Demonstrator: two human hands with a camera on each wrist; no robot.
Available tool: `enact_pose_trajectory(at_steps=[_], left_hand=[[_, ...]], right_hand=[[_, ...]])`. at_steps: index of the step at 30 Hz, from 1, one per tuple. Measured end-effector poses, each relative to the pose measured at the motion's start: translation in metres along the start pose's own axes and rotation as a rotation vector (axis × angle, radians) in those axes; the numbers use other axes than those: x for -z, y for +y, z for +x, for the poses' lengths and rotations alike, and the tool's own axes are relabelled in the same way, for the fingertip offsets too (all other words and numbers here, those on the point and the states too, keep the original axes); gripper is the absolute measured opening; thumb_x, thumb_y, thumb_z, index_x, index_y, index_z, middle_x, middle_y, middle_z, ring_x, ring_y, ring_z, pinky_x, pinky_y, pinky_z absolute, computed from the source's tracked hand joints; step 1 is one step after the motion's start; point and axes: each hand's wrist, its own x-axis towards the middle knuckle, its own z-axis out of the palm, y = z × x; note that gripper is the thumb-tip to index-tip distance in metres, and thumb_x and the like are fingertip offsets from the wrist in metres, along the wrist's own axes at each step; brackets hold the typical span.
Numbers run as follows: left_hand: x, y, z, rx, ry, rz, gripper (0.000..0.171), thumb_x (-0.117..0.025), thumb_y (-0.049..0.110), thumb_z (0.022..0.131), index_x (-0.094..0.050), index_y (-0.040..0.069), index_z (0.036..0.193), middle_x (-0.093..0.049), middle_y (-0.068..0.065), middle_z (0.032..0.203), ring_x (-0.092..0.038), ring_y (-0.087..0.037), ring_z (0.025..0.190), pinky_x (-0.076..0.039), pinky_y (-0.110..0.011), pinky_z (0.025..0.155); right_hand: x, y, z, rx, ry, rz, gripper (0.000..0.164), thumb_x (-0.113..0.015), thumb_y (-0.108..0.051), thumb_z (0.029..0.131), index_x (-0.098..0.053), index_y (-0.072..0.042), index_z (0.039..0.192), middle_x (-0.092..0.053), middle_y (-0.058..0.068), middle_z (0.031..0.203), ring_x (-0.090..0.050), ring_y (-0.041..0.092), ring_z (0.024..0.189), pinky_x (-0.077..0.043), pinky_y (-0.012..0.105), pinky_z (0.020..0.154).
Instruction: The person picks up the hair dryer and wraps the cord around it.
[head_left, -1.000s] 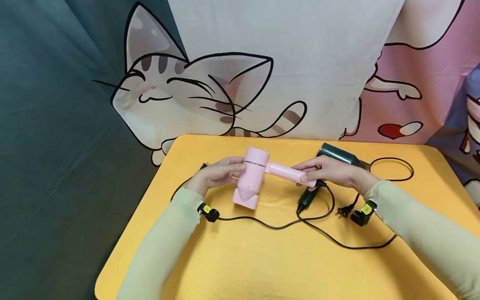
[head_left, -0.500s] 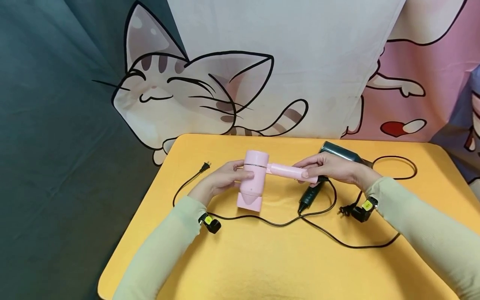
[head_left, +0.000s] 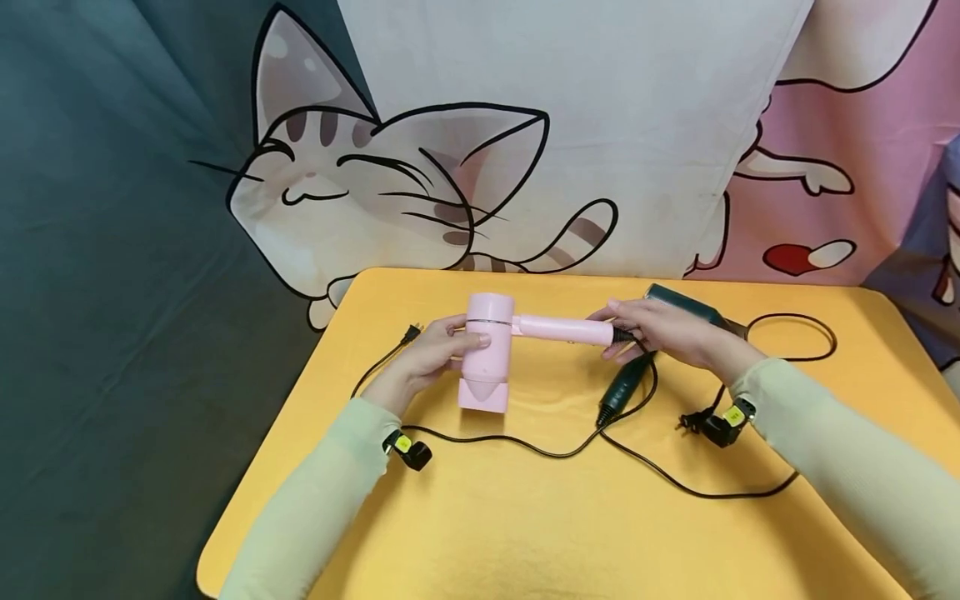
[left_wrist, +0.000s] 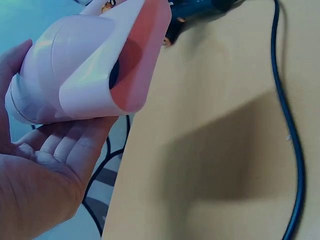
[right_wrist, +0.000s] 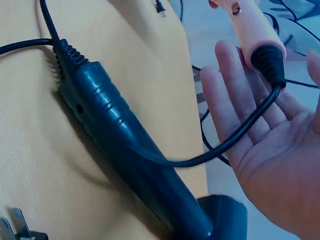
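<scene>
pink hair dryer (head_left: 486, 360): shifted left, above table (head_left: 525, 525) | left hand (head_left: 429, 357): thumb and fingers gripping barrel | right hand (head_left: 662, 330): let go, fingers extended by handle (head_left: 562, 328), contact unclear | left likely carries alone

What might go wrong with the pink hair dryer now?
It could tip or slip: the left grip holds the pink dryer by its barrel, while the right grip is open at the end of the handle. It seems to be held above the table, so it might bump down.

Its cord might also snag, since the right wrist view shows it crossing in front of the green dryer.
</scene>
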Motion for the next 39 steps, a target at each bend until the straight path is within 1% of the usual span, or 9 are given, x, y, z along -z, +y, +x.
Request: enact_pose_trajectory(at_steps=[5,10,12,15,19,26,29,33,39], left_hand=[[0.011,0.005,0.000,-0.028,0.040,-0.044,0.055,-0.065,0.008,0.100,-0.050,-0.006,0.152,-0.072,-0.009,0.112,-0.074,-0.018,0.091,-0.065,-0.033,0.076],[0.020,0.011,0.000,-0.067,0.072,-0.078,0.055,-0.064,0.010,0.100,-0.050,-0.007,0.151,-0.074,-0.004,0.102,-0.074,-0.016,0.083,-0.064,-0.029,0.067],[0.021,0.013,0.000,-0.073,0.078,-0.086,0.056,-0.063,0.011,0.100,-0.049,-0.007,0.151,-0.074,-0.004,0.100,-0.074,-0.016,0.081,-0.064,-0.028,0.066],[0.021,0.016,0.001,-0.073,0.075,-0.098,0.056,-0.063,0.010,0.101,-0.048,-0.008,0.152,-0.075,-0.003,0.099,-0.075,-0.015,0.081,-0.064,-0.029,0.066],[0.020,0.015,0.000,-0.065,0.052,-0.106,0.055,-0.062,0.008,0.101,-0.048,-0.008,0.152,-0.075,-0.003,0.100,-0.076,-0.016,0.083,-0.065,-0.031,0.068],[0.022,0.011,-0.003,-0.067,0.008,-0.077,0.053,-0.061,0.005,0.098,-0.050,-0.010,0.148,-0.074,-0.003,0.102,-0.075,-0.016,0.084,-0.065,-0.033,0.070],[0.024,0.009,-0.005,-0.068,-0.006,-0.060,0.053,-0.061,0.004,0.098,-0.050,-0.010,0.148,-0.073,-0.003,0.104,-0.074,-0.017,0.086,-0.065,-0.035,0.074],[0.027,0.007,-0.007,-0.074,-0.025,-0.026,0.055,-0.062,0.004,0.097,-0.049,-0.010,0.149,-0.072,-0.004,0.109,-0.074,-0.019,0.091,-0.065,-0.039,0.078],[0.029,0.008,-0.009,-0.073,-0.037,0.063,0.062,-0.065,0.004,0.095,-0.047,-0.009,0.153,-0.073,-0.010,0.116,-0.074,-0.020,0.097,-0.066,-0.044,0.084]], right_hand=[[0.004,0.005,-0.009,-0.013,0.051,0.067,0.075,-0.034,-0.055,0.114,-0.048,0.010,0.148,-0.074,0.015,0.118,-0.075,0.023,0.102,-0.063,0.041,0.094],[0.001,0.019,-0.018,0.052,0.062,0.218,0.056,-0.038,-0.045,0.117,-0.058,0.004,0.137,-0.075,0.006,0.099,-0.074,0.022,0.093,-0.063,0.038,0.088],[-0.001,0.025,-0.022,0.083,0.058,0.287,0.048,-0.037,-0.038,0.118,-0.061,0.000,0.133,-0.074,0.005,0.096,-0.074,0.022,0.092,-0.063,0.037,0.088],[-0.003,0.034,-0.024,0.110,0.056,0.327,0.044,-0.035,-0.032,0.119,-0.061,0.001,0.131,-0.073,0.005,0.095,-0.073,0.021,0.092,-0.063,0.037,0.090],[-0.005,0.040,-0.022,0.111,0.105,0.253,0.044,-0.038,-0.033,0.118,-0.057,0.004,0.131,-0.068,0.002,0.092,-0.073,0.019,0.091,-0.063,0.036,0.091],[0.009,0.031,-0.013,0.045,0.239,0.163,0.036,-0.049,-0.037,0.115,-0.062,-0.004,0.115,-0.055,0.000,0.084,-0.064,0.015,0.078,-0.063,0.033,0.087],[0.016,0.024,-0.008,0.015,0.252,0.101,0.035,-0.050,-0.036,0.115,-0.061,-0.002,0.114,-0.051,0.001,0.083,-0.057,0.014,0.075,-0.061,0.030,0.078],[0.023,0.016,0.000,-0.007,0.249,0.006,0.034,-0.052,-0.032,0.114,-0.061,0.000,0.110,-0.049,0.002,0.079,-0.050,0.015,0.071,-0.053,0.029,0.067],[0.028,-0.005,0.010,0.016,0.228,-0.250,0.032,-0.054,-0.031,0.113,-0.063,-0.003,0.101,-0.048,0.002,0.072,-0.045,0.016,0.061,-0.044,0.030,0.062]])
